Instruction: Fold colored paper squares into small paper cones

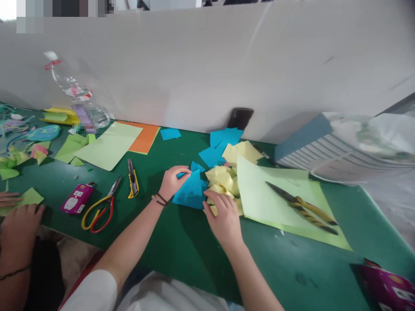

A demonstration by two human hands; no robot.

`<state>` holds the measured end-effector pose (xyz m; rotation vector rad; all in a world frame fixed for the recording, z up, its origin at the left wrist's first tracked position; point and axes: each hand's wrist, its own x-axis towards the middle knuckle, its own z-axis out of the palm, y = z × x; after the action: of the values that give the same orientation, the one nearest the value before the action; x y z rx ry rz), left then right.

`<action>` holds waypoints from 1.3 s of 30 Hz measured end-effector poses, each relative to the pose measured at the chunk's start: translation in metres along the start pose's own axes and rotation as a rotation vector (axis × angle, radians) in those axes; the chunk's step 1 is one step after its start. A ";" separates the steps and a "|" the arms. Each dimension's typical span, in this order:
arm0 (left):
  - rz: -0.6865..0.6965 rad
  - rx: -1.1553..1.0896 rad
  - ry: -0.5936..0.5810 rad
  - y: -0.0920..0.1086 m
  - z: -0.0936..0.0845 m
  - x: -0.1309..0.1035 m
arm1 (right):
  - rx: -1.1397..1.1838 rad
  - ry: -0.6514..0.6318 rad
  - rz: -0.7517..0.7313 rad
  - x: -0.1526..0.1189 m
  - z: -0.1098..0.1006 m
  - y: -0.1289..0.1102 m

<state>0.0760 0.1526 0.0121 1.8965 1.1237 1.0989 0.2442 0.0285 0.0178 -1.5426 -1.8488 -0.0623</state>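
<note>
My left hand (pixel 173 182) pinches a small folded piece of blue paper between thumb and fingers, just above a stack of blue paper squares (pixel 189 194) on the table. At the stack's right edge, my right hand (pixel 225 214) has its thumb and forefinger apart, with the fingertips close to or touching the blue sheets. Beyond those fingers lies a pile of folded yellow paper pieces (pixel 223 179), partly covered by the hand. More blue squares (pixel 218 149) and flat yellow sheets (pixel 243 151) are spread behind the pile.
Pliers (pixel 301 207) lie on light green sheets (pixel 269 194) at right, before a box (pixel 304 142). Scissors (pixel 103 207), a utility knife (pixel 132 179) and a purple packet (pixel 77 198) lie left. A phone (pixel 240 117) leans on the partition. A co-worker's hands (pixel 22 216) touch green paper.
</note>
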 end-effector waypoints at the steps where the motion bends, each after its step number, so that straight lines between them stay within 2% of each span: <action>1: -0.007 -0.020 -0.001 0.006 -0.004 0.000 | -0.005 0.005 -0.017 -0.001 -0.001 0.000; 4: -0.038 -0.088 -0.063 0.025 -0.018 -0.001 | -0.065 0.033 -0.106 -0.006 -0.006 -0.002; 8: -0.089 -0.168 -0.248 0.047 -0.030 -0.013 | -0.139 0.100 -0.242 -0.019 -0.014 -0.006; 12: -0.099 -0.200 -0.455 0.056 -0.023 -0.037 | -0.095 0.033 -0.382 -0.041 -0.021 -0.008; 14: -0.106 -0.199 -0.499 0.056 -0.017 -0.052 | -0.025 -0.011 -0.435 -0.055 -0.023 -0.009; 17: -0.107 -0.108 -0.404 0.053 -0.017 -0.081 | 0.066 -0.087 -0.419 -0.076 -0.023 -0.012; 20: 0.000 0.179 -0.161 0.052 -0.027 -0.120 | 0.127 -0.160 -0.275 -0.092 -0.020 -0.017; 22: 0.000 0.192 -0.131 0.052 -0.033 -0.148 | 0.139 -0.193 -0.184 -0.098 -0.017 -0.019; 23: -0.013 0.178 -0.160 0.051 -0.034 -0.160 | 0.136 -0.206 -0.150 -0.099 -0.015 -0.020; 26: -0.030 0.240 -0.197 0.047 -0.028 -0.187 | 0.112 -0.227 -0.058 -0.099 -0.008 -0.022; 29: -0.039 0.327 -0.147 0.040 -0.016 -0.193 | 0.084 -0.231 0.010 -0.094 -0.002 -0.023; 32: -0.063 0.345 -0.133 0.035 -0.008 -0.186 | 0.051 -0.234 0.054 -0.091 0.000 -0.024; 39: -0.040 0.466 -0.194 0.038 -0.006 -0.173 | 0.026 -0.246 0.083 -0.094 0.002 -0.024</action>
<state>0.0360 -0.0189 -0.0099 2.2635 1.3834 0.6466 0.2245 -0.0560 -0.0252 -1.6674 -1.9615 0.1980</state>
